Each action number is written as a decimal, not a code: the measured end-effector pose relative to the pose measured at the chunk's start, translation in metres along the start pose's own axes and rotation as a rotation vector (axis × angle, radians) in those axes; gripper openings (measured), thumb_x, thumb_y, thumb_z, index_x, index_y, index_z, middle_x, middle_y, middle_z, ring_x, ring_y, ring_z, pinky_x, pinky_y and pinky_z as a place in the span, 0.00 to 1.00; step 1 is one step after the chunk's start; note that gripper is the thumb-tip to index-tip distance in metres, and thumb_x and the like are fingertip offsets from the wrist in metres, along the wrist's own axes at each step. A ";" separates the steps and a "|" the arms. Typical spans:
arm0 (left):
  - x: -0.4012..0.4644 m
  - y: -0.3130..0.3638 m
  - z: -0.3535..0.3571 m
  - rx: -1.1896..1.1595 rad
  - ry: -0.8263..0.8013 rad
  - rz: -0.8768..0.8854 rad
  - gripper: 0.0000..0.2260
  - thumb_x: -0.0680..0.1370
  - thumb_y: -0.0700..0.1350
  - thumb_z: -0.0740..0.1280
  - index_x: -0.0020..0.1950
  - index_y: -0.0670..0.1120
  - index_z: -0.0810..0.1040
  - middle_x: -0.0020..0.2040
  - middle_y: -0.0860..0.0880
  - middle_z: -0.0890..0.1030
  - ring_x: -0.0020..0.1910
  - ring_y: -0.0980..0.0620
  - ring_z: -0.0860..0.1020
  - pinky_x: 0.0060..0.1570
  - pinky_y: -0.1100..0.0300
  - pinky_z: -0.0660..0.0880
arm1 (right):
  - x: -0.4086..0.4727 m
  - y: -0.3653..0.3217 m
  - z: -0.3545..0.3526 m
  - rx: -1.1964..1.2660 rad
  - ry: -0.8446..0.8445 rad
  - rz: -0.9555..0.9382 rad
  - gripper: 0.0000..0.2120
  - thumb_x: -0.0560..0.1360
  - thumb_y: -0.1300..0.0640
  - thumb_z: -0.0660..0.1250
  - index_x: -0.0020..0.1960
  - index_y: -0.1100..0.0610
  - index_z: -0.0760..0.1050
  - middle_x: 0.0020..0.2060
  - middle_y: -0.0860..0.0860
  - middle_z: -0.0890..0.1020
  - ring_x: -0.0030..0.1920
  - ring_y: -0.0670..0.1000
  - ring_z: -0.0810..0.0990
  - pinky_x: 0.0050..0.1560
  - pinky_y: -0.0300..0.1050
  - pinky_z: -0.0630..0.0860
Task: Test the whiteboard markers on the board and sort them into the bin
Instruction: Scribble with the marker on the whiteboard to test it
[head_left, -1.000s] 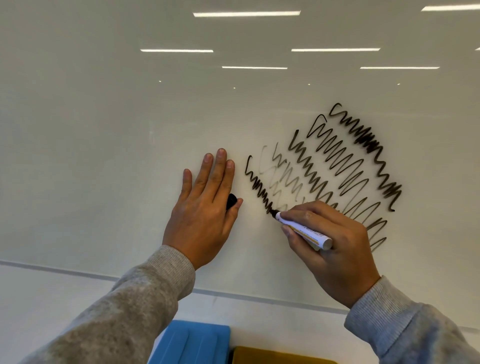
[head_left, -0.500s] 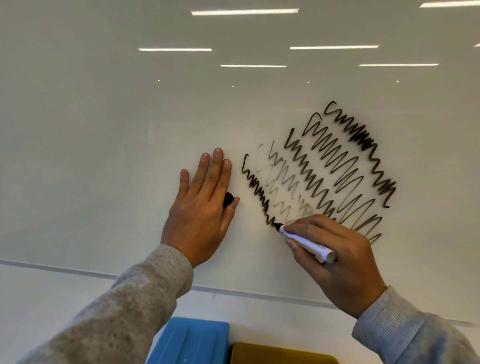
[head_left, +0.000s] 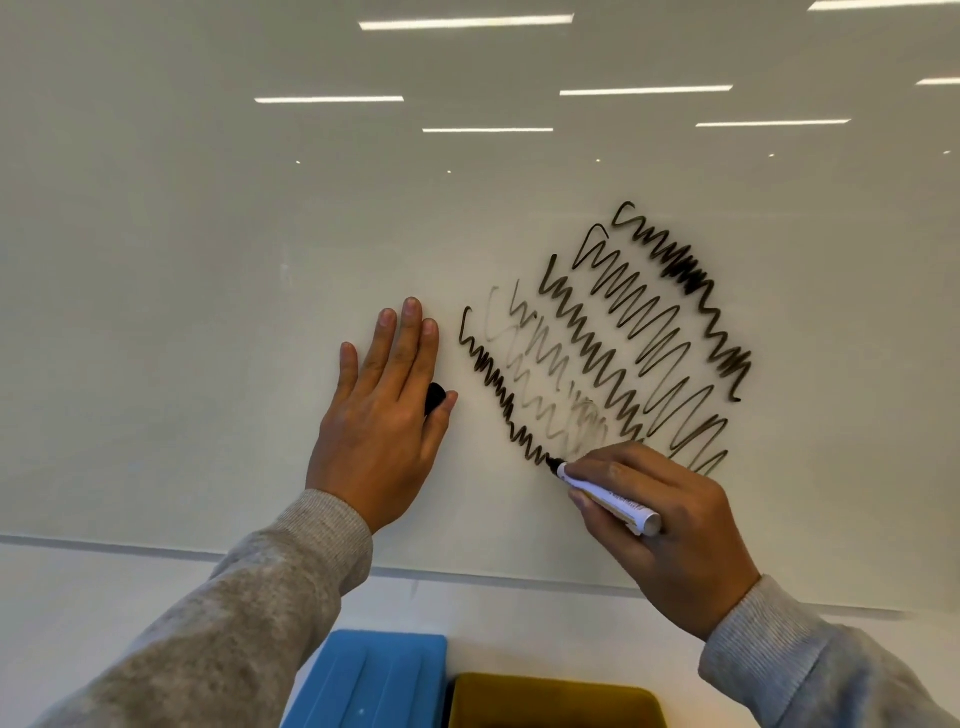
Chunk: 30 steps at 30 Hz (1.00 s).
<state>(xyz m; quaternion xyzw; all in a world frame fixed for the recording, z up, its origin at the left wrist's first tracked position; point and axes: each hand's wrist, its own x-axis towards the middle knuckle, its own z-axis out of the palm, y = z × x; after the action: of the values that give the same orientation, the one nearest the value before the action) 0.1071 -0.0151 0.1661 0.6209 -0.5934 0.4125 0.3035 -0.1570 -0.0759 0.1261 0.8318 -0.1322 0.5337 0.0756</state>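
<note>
My right hand (head_left: 670, 525) grips a white-barrelled black whiteboard marker (head_left: 608, 500), tip on the glossy white board (head_left: 208, 312).

The tip touches the lower end of the leftmost of several black zigzag scribbles (head_left: 613, 343). My left hand (head_left: 382, 421) lies flat on the board, fingers straight, the black marker cap (head_left: 435, 397) pinched under thumb and forefinger. Below sit a blue plastic bin (head_left: 374, 680) and a mustard-yellow bin (head_left: 550, 701), side by side.
</note>
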 end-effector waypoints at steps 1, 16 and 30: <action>0.000 0.000 0.000 0.000 -0.006 -0.003 0.29 0.84 0.55 0.51 0.82 0.44 0.47 0.82 0.47 0.44 0.81 0.47 0.44 0.76 0.39 0.56 | -0.002 0.000 -0.001 -0.003 -0.028 -0.005 0.13 0.80 0.50 0.65 0.56 0.55 0.84 0.50 0.46 0.83 0.47 0.45 0.82 0.46 0.40 0.81; -0.006 0.010 -0.011 -0.070 -0.110 -0.076 0.30 0.83 0.60 0.44 0.82 0.48 0.43 0.82 0.52 0.39 0.80 0.52 0.40 0.77 0.46 0.51 | -0.030 0.004 -0.015 -0.001 -0.101 0.102 0.11 0.78 0.51 0.67 0.56 0.53 0.84 0.49 0.45 0.83 0.47 0.44 0.82 0.47 0.42 0.81; -0.091 0.045 -0.021 -0.514 -0.258 -0.204 0.27 0.82 0.60 0.51 0.80 0.59 0.46 0.76 0.56 0.65 0.73 0.58 0.65 0.73 0.57 0.65 | -0.052 -0.032 -0.027 0.562 0.176 0.704 0.20 0.72 0.63 0.76 0.54 0.47 0.70 0.39 0.51 0.84 0.34 0.55 0.82 0.38 0.48 0.81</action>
<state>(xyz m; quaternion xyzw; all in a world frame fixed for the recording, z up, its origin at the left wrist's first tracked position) 0.0638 0.0423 0.0918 0.6275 -0.6465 0.1342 0.4126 -0.1914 -0.0311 0.0911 0.6760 -0.2497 0.6107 -0.3281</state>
